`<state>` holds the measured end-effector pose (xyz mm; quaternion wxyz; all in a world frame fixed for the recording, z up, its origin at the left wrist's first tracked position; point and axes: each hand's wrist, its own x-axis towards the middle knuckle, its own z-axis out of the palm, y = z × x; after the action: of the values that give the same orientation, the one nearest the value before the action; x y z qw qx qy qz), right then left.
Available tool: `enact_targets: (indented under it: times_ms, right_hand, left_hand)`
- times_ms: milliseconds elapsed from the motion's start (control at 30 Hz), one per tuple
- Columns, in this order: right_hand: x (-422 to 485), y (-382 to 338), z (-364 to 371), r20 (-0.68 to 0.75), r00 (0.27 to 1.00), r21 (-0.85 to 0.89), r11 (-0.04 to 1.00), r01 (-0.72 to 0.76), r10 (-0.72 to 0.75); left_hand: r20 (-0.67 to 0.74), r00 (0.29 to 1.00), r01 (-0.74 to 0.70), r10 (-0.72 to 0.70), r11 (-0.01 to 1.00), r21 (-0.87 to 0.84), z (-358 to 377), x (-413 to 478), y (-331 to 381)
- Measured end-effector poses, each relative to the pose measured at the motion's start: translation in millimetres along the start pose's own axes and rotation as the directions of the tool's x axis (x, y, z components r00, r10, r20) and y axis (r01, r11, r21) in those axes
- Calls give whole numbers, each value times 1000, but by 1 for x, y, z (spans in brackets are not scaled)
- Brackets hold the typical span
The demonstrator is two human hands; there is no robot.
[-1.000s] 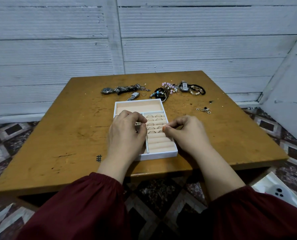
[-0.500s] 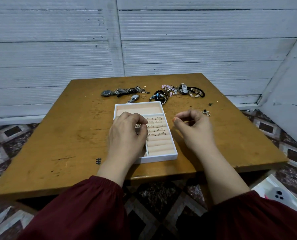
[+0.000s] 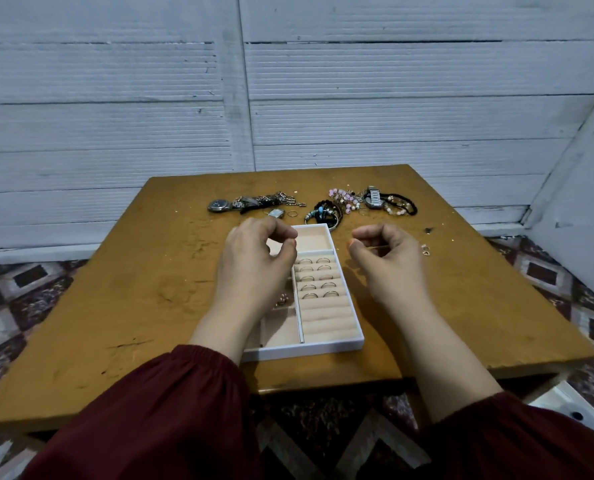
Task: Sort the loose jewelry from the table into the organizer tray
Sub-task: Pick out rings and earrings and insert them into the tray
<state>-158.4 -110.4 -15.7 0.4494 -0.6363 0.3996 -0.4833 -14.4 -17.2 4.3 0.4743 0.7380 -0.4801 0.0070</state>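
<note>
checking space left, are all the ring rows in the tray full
No, rings sit only in the far rows of the tray; the near rows are bare.

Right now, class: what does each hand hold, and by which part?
Cannot tell. Left hand and right hand are both curled; nothing shows between their fingers, though something small could be hidden.

Backdrop: white ribbed wall panels (image 3: 115, 133) with a vertical joint strip (image 3: 240, 98), plus a plain white panel (image 3: 583, 202) angling in on the right. Floor tiles (image 3: 28, 289) are patterned in maroon, grey and white. At lower right on the floor sits a white plastic object (image 3: 565, 407) with dark holes, mostly cut off, can't ID.
</note>
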Motion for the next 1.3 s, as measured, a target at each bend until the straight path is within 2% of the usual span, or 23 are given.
enact_targets:
  times_ms: [367, 567, 700, 800, 867, 1033, 1133, 1300]
  right_hand:
    - [58, -3, 35, 84, 995, -104, 992, 67, -58]
    - [109, -7, 51, 142, 985, -253, 959, 130, -96]
    - [141, 0, 64, 173, 981, -353, 924, 146, -89]
    - [155, 9, 74, 261, 963, -452, 873, 186, -70]
    - [161, 15, 82, 335, 942, -530, 821, 214, -29]
    - [169, 27, 101, 424, 906, -726, 595, 344, -7]
    - [171, 28, 107, 479, 878, -763, 505, 403, 24]
    - [174, 29, 112, 508, 861, -783, 420, 459, 7]
  left_hand:
    - [-13, 1000, 18, -18, 1000, -19, -7, 61, -34]
    - [104, 995, -7, 0, 998, 68, 13, 102, -52]
    - [217, 975, 6, -54, 976, 216, 18, 137, -63]
    - [346, 932, -20, -105, 940, 340, 20, 159, -70]
    - [383, 914, -30, -133, 919, 392, 21, 168, -77]
    - [419, 893, -56, -163, 884, 464, 29, 177, -93]
    - [457, 875, -93, -161, 869, 485, 36, 179, -99]
    - [457, 880, -122, -133, 865, 487, 40, 181, -105]
